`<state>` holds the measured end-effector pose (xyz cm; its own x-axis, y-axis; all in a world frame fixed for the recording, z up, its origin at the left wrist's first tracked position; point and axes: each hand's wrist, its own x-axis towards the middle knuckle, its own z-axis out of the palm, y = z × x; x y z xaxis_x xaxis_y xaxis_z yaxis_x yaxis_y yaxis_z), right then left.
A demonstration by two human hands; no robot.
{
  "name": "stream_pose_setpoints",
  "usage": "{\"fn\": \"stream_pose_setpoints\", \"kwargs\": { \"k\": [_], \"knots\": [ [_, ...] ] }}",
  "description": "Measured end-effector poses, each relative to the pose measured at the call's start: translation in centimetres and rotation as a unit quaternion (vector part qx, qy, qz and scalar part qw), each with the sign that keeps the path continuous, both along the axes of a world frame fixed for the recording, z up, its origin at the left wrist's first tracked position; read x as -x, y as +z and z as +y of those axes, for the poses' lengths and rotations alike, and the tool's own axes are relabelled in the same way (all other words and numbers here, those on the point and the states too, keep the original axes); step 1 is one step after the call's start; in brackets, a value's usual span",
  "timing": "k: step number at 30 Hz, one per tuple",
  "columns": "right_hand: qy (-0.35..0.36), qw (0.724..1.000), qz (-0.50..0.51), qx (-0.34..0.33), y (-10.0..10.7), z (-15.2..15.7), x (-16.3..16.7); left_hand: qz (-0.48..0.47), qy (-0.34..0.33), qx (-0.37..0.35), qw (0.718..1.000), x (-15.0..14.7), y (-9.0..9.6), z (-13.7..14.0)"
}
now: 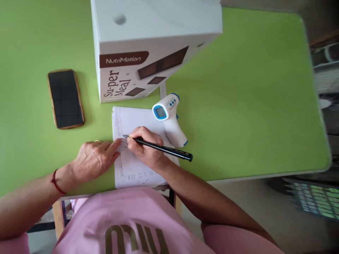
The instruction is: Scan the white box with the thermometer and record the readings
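A black pen (172, 151) is pinched in my right hand (148, 150), its tip at the left part of a white sheet of paper (137, 120). Small handwriting and a circled mark show on the paper. My left hand (92, 158) rests at the paper's left edge, index finger stretched onto the sheet near the pen tip, holding nothing. A white and blue infrared thermometer (173, 132) lies over the paper's right side, just beyond my right hand. Part of the writing is hidden under my right hand.
A large white box (159, 24) printed "NutriMotion Su-per Meal" stands behind the paper on the green table (251, 88). A phone (66, 98) with a dark screen and brown case lies to the left. The table's front edge runs close to my body.
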<state>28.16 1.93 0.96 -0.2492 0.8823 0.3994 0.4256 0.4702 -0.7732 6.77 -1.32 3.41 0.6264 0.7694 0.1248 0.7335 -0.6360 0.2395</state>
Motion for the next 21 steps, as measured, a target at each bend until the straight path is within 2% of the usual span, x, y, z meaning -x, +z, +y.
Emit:
{"fn": "stream_pose_setpoints", "kwargs": {
  "k": [5,11,13,15,18,20,21],
  "knots": [
    [-0.006,1.000,-0.011,-0.008,-0.1,0.0,0.1,0.000,-0.001,-0.028,1.000,0.0,0.0,0.0],
    [0.020,0.999,0.048,-0.006,0.1,0.0,-0.5,0.015,0.002,-0.021,1.000,-0.1,0.0,0.1],
    [0.019,0.998,0.057,-0.029,0.5,0.2,-0.7,0.013,0.004,-0.021,1.000,-0.1,-0.2,0.1],
    [0.010,0.996,0.039,-0.080,0.9,0.4,-0.9,0.003,0.006,-0.025,1.000,0.0,-0.3,0.2],
    [0.001,0.985,-0.026,-0.173,1.3,1.1,-1.4,-0.058,0.019,-0.009,0.998,0.1,-0.1,0.4],
    [0.011,0.974,-0.084,-0.211,1.2,1.5,-1.9,-0.155,0.054,0.041,0.985,0.2,0.2,0.7],
    [0.018,0.968,-0.118,-0.220,1.1,1.6,-2.1,-0.222,0.085,0.070,0.969,0.3,0.4,1.0]
  ]
}}
